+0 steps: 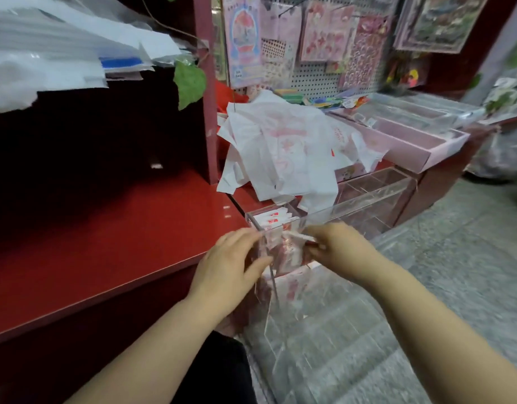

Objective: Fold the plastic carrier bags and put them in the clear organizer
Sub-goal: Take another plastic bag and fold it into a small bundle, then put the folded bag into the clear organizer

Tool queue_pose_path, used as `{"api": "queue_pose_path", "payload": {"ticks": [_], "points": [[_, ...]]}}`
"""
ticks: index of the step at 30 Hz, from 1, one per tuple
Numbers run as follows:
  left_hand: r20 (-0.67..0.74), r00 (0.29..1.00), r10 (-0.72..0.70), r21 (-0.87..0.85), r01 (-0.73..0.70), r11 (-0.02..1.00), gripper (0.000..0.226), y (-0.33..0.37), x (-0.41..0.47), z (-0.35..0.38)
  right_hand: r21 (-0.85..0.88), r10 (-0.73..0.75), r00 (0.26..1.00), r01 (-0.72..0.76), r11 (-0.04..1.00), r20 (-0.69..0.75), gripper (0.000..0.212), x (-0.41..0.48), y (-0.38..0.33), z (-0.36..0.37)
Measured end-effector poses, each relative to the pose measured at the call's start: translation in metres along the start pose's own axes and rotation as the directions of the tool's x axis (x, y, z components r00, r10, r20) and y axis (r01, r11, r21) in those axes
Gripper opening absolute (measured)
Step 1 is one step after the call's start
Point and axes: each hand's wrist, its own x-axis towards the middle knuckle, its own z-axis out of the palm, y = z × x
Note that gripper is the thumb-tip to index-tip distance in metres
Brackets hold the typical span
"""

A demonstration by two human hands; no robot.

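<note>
Plastic, thin, limp: folded bag (289, 252), at organizer's (371, 196) near end, pinched in your right hand (336, 246). Left hand (234, 263) at organizer's near corner; grasp blurred, cannot tell. Likely slippery, springs open; hold across the fold. Loose pile (280, 147) behind organizer.

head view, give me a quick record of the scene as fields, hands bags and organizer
left hand: at the organizer's near end, touching the folded bag; grip too blurred to tell
right hand: pinches the folded bag from the other side
folded bag: between both hands, at the near compartment
clear organizer: beside the red counter
stored bags: folded, upright in the near compartment
loose bags: white pile behind the organizer
</note>
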Motion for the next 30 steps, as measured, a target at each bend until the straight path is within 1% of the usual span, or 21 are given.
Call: {"api": "queue_pose_path", "payload": {"ticks": [1, 2, 3, 4, 5, 6, 7, 8, 10, 12, 16, 19, 20, 21, 22, 23, 24, 25, 26, 28, 30], "points": [[0.024, 0.999, -0.025, 0.015, 0.024, 1.0, 0.058, -0.002, 0.002, 0.009, 0.128, 0.076, 0.996, -0.069, 0.989, -0.047, 0.015, 0.0, 0.019, -0.003], [0.073, 0.997, -0.04, 0.07, 0.035, 0.997, 0.064, -0.006, 0.004, 0.019, 0.254, 0.143, 0.986, -0.117, 0.96, -0.086, 0.012, 0.0, 0.036, -0.004], [0.096, 0.995, -0.025, 0.149, 0.011, 0.989, 0.068, -0.009, 0.005, 0.027, 0.371, 0.201, 0.972, -0.142, 0.918, -0.126, 0.009, 0.001, 0.052, -0.003], [0.109, 0.994, 0.011, 0.218, -0.035, 0.975, 0.071, -0.013, 0.004, 0.033, 0.485, 0.26, 0.954, -0.159, 0.86, -0.148, 0.009, 0.002, 0.066, 0.001], [0.166, 0.986, 0.015, 0.25, -0.057, 0.967, 0.074, -0.015, 0.004, 0.04, 0.598, 0.321, 0.935, -0.174, 0.783, -0.149, 0.012, 0.004, 0.08, 0.006], [0.178, 0.984, 0.022, 0.28, -0.072, 0.957, 0.073, -0.018, 0.001, 0.044, 0.693, 0.377, 0.915, -0.182, 0.698, -0.14, 0.017, 0.006, 0.09, 0.014], [0.15, 0.988, 0.035, 0.295, -0.078, 0.952, 0.069, -0.022, -0.001, 0.049, 0.75, 0.423, 0.896, -0.187, 0.634, -0.134, 0.02, 0.009, 0.1, 0.022], [0.147, 0.989, 0.032, 0.294, -0.074, 0.953, 0.066, -0.023, -0.001, 0.054, 0.778, 0.457, 0.88, -0.198, 0.596, -0.126, 0.023, 0.013, 0.109, 0.031], [0.099, 0.994, 0.049, 0.302, -0.077, 0.95, 0.064, -0.025, -0.002, 0.059, 0.807, 0.484, 0.867, -0.202, 0.555, -0.116, 0.024, 0.022, 0.121, 0.047], [0.055, 0.995, 0.078, 0.321, -0.092, 0.942, 0.066, -0.026, 0.0, 0.062, 0.812, 0.495, 0.862, -0.211, 0.545, -0.108, 0.02, 0.031, 0.128, 0.061], [0.03, 0.995, 0.094, 0.331, -0.099, 0.939, 0.067, -0.028, 0.0, 0.066, 0.728, 0.491, 0.864, -0.268, 0.631, -0.107, 0.019, 0.038, 0.134, 0.072], [0.003, 0.995, 0.104, 0.335, -0.099, 0.937, 0.067, -0.03, 0.0, 0.069, 0.6, 0.435, 0.895, -0.298, 0.743, -0.094, 0.014, 0.039, 0.127, 0.065], [0.0, 0.994, 0.11, 0.336, -0.104, 0.936, 0.066, -0.03, 0.0, 0.069, 0.497, 0.41, 0.908, -0.317, 0.808, -0.086, 0.016, 0.041, 0.123, 0.062], [-0.001, 0.993, 0.119, 0.343, -0.112, 0.933, 0.065, -0.03, 0.0, 0.069, 0.349, 0.37, 0.926, -0.323, 0.88, -0.076, 0.016, 0.043, 0.12, 0.059], [-0.006, 0.992, 0.127, 0.348, -0.117, 0.93, 0.065, -0.03, 0.0, 0.069, 0.178, 0.32, 0.946, -0.306, 0.935, -0.054, 0.014, 0.046, 0.116, 0.057], [-0.01, 0.991, 0.13, 0.354, -0.118, 0.928, 0.065, -0.03, 0.0, 0.069, 0.001, 0.263, 0.965, -0.263, 0.965, -0.016, 0.016, 0.05, 0.111, 0.055], [-0.007, 0.992, 0.123, 0.357, -0.113, 0.927, 0.066, -0.029, 0.0, 0.069, -0.149, 0.219, 0.975, -0.212, 0.966, 0.033, 0.02, 0.054, 0.107, 0.054], [-0.005, 0.993, 0.118, 0.358, -0.109, 0.927, 0.067, -0.029, 0.0, 0.069, -0.251, 0.193, 0.978, -0.168, 0.953, 0.08, 0.024, 0.058, 0.102, 0.054], [-0.007, 0.993, 0.118, 0.36, -0.107, 0.927, 0.068, -0.029, 0.0, 0.069, -0.315, 0.188, 0.974, -0.141, 0.939, 0.123, 0.025, 0.061, 0.098, 0.055], [-0.016, 0.992, 0.122, 0.361, -0.108, 0.926, 0.068, -0.029, 0.0, 0.07, -0.348, 0.211, 0.957, -0.131, 0.928, 0.201, 0.02, 0.066, 0.092, 0.056], [-0.021, 0.992, 0.127, 0.365, -0.111, 0.924, 0.068, -0.03, 0.0, 0.071, -0.294, 0.231, 0.936, -0.149, 0.944, 0.266, 0.013, 0.067, 0.093, 0.057]]}}
